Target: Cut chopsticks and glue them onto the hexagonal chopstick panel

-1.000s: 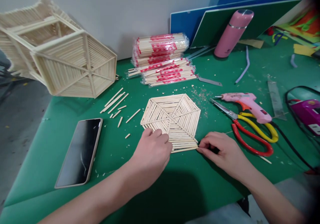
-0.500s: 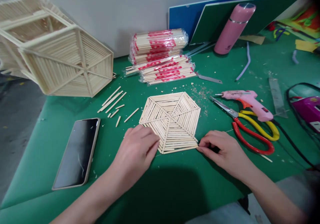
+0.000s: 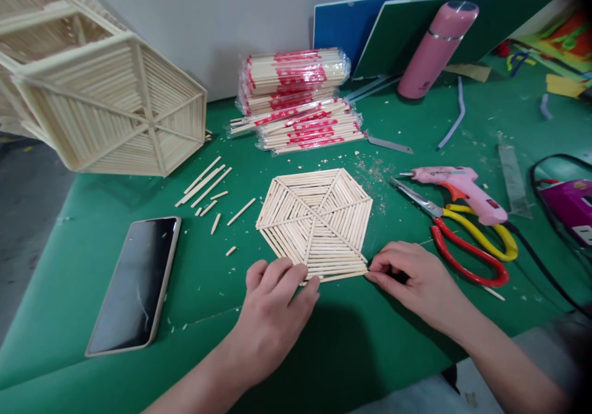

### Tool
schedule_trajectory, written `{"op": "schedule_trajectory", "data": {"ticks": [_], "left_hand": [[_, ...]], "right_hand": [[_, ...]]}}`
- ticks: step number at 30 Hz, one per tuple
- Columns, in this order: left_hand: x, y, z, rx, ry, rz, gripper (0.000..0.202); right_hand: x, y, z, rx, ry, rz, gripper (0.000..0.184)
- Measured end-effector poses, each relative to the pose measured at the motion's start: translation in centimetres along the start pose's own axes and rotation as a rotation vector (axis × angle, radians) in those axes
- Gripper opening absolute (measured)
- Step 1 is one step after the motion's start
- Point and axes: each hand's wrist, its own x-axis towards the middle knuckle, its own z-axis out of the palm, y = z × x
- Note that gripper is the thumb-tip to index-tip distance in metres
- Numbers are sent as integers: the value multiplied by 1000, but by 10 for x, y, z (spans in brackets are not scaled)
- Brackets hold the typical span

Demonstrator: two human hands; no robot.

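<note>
A flat hexagonal panel (image 3: 319,219) of pale wooden sticks, with spokes meeting at its centre, lies on the green table. Along its near edge runs a slightly skewed wooden stick (image 3: 345,276). My right hand (image 3: 402,272) pinches this stick's right end between thumb and fingertips, at the panel's lower right corner. My left hand (image 3: 280,297) rests at the lower left edge, fingers apart and bent, fingertips touching or just over the panel; the thumb tip is near the stick's left end. Several cut stick pieces (image 3: 210,186) lie left of the panel.
A phone (image 3: 134,284) lies at left. Behind it stands a larger stick structure (image 3: 115,111). Wrapped chopstick bundles (image 3: 296,81) and a pink flask (image 3: 437,50) are at the back. Red-and-yellow-handled scissors (image 3: 476,247) and a pink glue gun (image 3: 462,189) lie at right.
My left hand has moved right and nearer along the panel's edge, and its fingers have spread. A short stick piece it covered now shows. My right hand keeps its pinch.
</note>
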Motion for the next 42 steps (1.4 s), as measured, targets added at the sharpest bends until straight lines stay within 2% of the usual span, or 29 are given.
{"op": "schedule_trajectory", "data": {"ticks": [7,11,16,24,34,42], "left_hand": [[1,10,0,29,0,-14,19],[-1,12,3,28,38,-26,20],[-3,11,1,-43,4,-65,18],[2,2,-13,-88,141,-200,10],[1,2,-10,-70,67,-177,14],[2,2,-5,-71,83,-172,11]], "right_hand": [[0,0,0,-12,11,5,14],[1,-1,0,-5,7,12,14],[1,0,1,-8,14,-1,17],[0,2,2,-3,19,1,15],[0,0,1,3,8,11,15],[0,0,1,8,12,10,15]]}}
